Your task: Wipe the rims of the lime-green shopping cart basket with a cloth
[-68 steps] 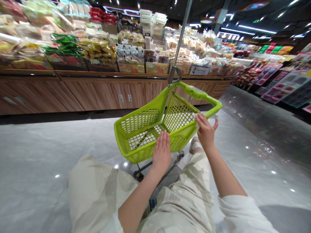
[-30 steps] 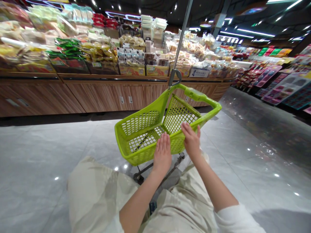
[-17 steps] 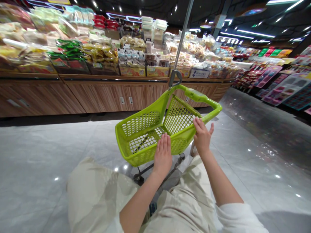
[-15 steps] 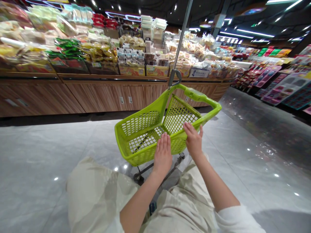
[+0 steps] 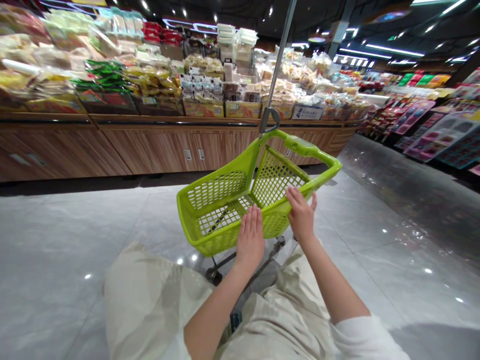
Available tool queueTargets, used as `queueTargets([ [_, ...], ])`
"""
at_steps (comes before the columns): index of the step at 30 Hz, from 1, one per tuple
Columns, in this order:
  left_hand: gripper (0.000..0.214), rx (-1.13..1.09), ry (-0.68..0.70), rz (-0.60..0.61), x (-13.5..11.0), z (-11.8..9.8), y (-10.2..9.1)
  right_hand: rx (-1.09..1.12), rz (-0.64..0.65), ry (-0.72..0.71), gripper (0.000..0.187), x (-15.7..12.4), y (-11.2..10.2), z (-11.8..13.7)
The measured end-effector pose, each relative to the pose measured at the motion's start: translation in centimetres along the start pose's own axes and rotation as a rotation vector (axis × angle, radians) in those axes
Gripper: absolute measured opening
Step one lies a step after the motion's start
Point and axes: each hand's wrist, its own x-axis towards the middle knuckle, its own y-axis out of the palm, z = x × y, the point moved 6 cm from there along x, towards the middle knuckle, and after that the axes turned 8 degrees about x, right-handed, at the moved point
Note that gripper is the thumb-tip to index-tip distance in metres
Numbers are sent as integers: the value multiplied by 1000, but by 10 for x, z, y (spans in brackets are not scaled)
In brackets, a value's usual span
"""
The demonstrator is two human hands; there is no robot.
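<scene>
A lime-green plastic shopping cart (image 5: 215, 246) stands in front of my knees, its basket holding nothing that I can see. My left hand (image 5: 250, 240) is at the middle of the near side, fingers straight and together, palm turned away from me. Farther right, my right hand (image 5: 301, 212) is by the same rim, close to where it rises to the handle (image 5: 303, 146); its fingers are stretched and the thumb stands apart. Both hands look empty. Whether the palms press on the basket or only hover beside it, I cannot tell.
Behind the cart runs a wooden display counter (image 5: 150, 150) piled with packaged foods (image 5: 152, 82). A grey metal pole (image 5: 279, 60) rises from the cart's far side. More stocked shelves (image 5: 431, 130) line the right. The floor (image 5: 56, 240) is shiny grey tile.
My right hand has shifted slightly to the right along the rim. My left hand has moved barely, a touch to the left. The cart stays in place.
</scene>
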Motion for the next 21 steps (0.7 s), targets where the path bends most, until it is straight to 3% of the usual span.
queueTargets([
  [3, 81, -2, 0, -2, 0, 0, 1, 84, 156, -199, 69, -22, 23, 54],
  [5, 80, 5, 12, 4, 0, 2, 0, 92, 200, -249, 71, -23, 23, 57],
  [7, 78, 10, 24, 11, 0, 3, -2, 56, 154, -199, 72, -10, 10, 31],
  [10, 79, 5, 25, 7, 0, 4, -4, -16, -12, -5, 70, 15, -17, -26],
  [12, 79, -1, 17, -2, 0, 3, -4, -36, -73, 86, 70, 21, -23, -41],
  [14, 80, -10, 4, -10, 0, 2, -1, -22, -47, 68, 72, 14, -14, -26],
  [18, 81, -23, -4, -14, 0, 1, 1, 66, 111, -157, 72, -17, 18, 47],
  [21, 81, -14, 9, -7, 0, 4, 0, 83, 188, -254, 71, -25, 23, 61],
])
